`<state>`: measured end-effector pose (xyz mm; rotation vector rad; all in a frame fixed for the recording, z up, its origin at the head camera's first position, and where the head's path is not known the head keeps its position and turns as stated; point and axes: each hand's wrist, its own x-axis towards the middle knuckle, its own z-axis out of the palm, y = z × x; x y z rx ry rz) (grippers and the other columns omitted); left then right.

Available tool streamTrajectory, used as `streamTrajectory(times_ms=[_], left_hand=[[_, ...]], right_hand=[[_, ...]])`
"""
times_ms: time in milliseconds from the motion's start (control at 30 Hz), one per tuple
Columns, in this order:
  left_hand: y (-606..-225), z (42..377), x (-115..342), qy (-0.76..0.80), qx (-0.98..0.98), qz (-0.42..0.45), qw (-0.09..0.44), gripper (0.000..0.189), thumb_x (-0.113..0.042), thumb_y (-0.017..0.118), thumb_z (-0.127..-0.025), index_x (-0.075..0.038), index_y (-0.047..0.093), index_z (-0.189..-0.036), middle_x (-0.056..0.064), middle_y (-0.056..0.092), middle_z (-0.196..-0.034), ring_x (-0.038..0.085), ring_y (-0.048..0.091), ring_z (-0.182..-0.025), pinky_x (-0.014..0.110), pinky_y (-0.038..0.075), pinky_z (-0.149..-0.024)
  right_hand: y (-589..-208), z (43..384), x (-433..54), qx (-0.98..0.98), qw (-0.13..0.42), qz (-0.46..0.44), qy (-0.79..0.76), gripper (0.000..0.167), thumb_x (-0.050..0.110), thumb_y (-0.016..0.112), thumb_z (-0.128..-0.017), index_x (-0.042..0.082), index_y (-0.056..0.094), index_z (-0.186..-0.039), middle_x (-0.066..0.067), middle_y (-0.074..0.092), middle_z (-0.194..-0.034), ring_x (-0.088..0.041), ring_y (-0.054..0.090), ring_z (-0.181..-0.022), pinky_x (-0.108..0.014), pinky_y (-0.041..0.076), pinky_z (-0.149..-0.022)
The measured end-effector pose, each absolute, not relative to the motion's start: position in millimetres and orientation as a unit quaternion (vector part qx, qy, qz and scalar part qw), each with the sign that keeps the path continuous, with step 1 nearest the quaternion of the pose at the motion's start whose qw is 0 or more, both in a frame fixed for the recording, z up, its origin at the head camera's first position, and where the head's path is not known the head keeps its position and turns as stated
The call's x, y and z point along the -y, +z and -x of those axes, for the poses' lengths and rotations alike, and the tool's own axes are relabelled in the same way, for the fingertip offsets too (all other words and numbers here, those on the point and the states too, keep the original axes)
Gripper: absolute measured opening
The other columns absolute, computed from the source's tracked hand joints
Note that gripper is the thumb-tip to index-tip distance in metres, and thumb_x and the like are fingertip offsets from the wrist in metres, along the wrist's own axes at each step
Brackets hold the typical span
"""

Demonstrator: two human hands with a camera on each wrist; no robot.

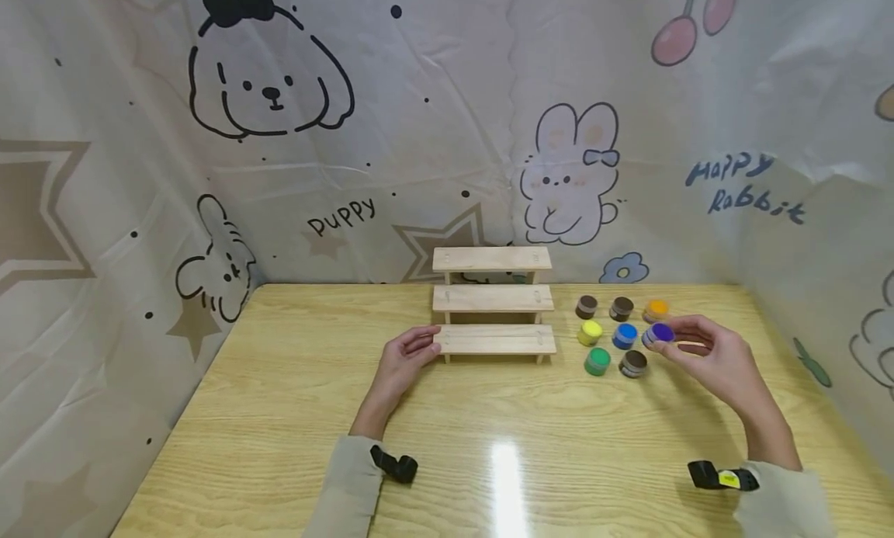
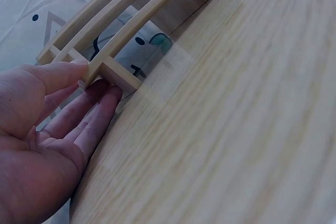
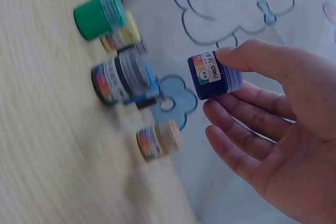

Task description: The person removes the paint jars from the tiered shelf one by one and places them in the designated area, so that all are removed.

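Observation:
My right hand [image 1: 715, 359] pinches a small purple paint jar [image 3: 212, 74] between thumb and fingers; in the right wrist view the jar is up off the table, its label facing the camera. With my left hand [image 1: 405, 359] I hold the left end of the lowest step of a three-tier wooden shelf [image 1: 494, 340]. The left thumb lies at the board's edge and the fingers reach below it. Around the purple jar stand a blue jar [image 1: 625, 336], an orange jar [image 1: 656, 310] and a dark jar [image 1: 633, 363].
Further left in the group are a yellow jar [image 1: 590, 333], a green jar [image 1: 597, 361] and two more dark jars, one of them a brownish jar [image 1: 587, 307]. A printed cloth [image 1: 419, 134] hangs behind and beside the wooden table [image 1: 293, 414].

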<state>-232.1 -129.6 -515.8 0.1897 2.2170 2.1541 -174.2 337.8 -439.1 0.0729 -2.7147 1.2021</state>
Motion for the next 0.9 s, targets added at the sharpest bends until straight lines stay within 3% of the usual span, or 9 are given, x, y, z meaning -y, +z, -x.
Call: streamTrajectory(times_ms=[433,900], left_hand=[[-517,235,130,0.694,-0.717,-0.057,0.023,0.034,-0.001,0.071,-0.096,0.003,0.067,-0.130,0.020,0.067,-0.131,0.031,0.061,-0.122,0.018,0.053,-0.090],[-517,234,129,0.695,-0.716,-0.053,0.033,0.033,-0.003,0.071,-0.097,-0.001,0.068,-0.130,0.016,0.068,-0.130,0.026,0.062,-0.120,0.021,0.054,-0.091]], right_hand=[[-468,179,-367,0.920,0.025,0.013,0.390,0.048,0.028,0.079,-0.094,-0.006,0.062,-0.123,-0.026,0.067,-0.116,0.006,0.057,-0.086,-0.011,0.051,-0.072],[-486,178,-376,0.911,0.015,0.016,0.412,0.048,0.023,0.081,-0.092,-0.009,0.061,-0.122,-0.022,0.068,-0.110,0.004,0.059,-0.084,-0.012,0.052,-0.072]])
